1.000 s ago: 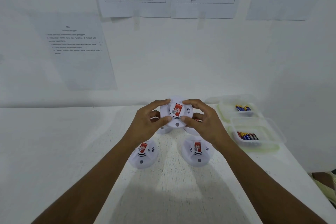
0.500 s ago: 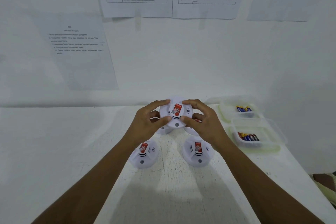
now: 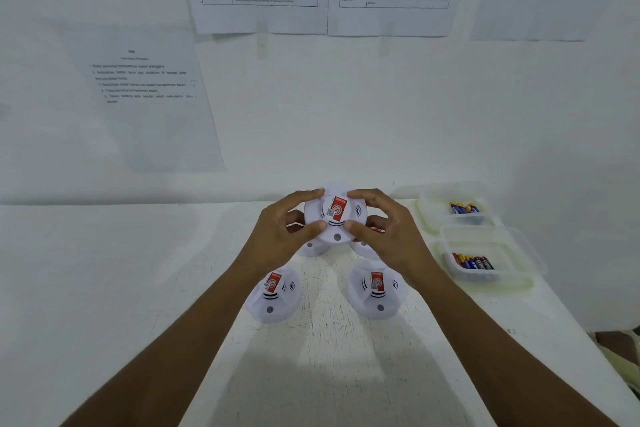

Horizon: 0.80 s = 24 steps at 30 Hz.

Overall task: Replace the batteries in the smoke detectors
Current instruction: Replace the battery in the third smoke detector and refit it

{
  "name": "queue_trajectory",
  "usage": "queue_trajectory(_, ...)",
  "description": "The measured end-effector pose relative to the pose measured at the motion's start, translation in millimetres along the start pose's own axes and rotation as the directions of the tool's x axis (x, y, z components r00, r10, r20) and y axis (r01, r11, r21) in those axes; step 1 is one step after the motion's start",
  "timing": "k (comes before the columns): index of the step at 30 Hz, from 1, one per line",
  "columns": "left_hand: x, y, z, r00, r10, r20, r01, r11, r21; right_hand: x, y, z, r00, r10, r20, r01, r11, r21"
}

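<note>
Hardly anything has moved since the earlier frames - both hands keep the same grip and the raised detector sits in the same spot between them.

Left hand (image 3: 277,236) and right hand (image 3: 388,232) hold one white smoke detector (image 3: 336,215) up off the tabletop (image 3: 329,357). The fingers (image 3: 308,194) are curled round its rim: index fingers over the far edge, thumbs pressed on the near edge, on either side of the small round button. The detector's face is toward the camera, with the red label in the middle, tilted a bit.

Below the fingers and nearer the person, two more detectors lie on the tabletop - one under the left wrist (image 3: 273,295), one under the right wrist (image 3: 375,288), both with the red label up. Two others are directly under the fingers and mostly hidden by the hands and the held unit: only the edge of one shows on the left (image 3: 310,248) and one on the right (image 3: 363,246).

Right of the right-hand fingers, well apart, are two clear plastic containers. The far container (image 3: 429,204) holds a few batteries (image 3: 464,208), blue and yellow. The near container (image 3: 512,243) holds another row of batteries (image 3: 472,262), red, blue and dark. The two tubs sit just beside each other.

Beyond the fingers, printed sheets (image 3: 156,97) are stuck on the white wall; the text is too small to read.
</note>
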<state>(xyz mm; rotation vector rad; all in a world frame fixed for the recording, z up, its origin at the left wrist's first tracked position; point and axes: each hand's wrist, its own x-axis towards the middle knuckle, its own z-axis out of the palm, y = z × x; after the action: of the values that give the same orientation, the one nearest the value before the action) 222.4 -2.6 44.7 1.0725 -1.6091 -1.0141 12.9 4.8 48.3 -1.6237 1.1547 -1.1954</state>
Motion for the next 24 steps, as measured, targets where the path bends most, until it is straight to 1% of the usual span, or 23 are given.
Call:
queue_trajectory(6,1.4,-0.3,0.7,1.0,0.002,0.001,-0.002,1.0,0.021,0.2,0.4,-0.4,1.0,0.006,-0.006,-0.006,1.0,-0.002)
queue_trajectory(24,0.8,-1.0,-0.6,1.0,-0.005,0.002,0.005,1.0,0.017,0.8,2.5,0.5,1.0,-0.005,-0.003,0.005,1.0,0.0)
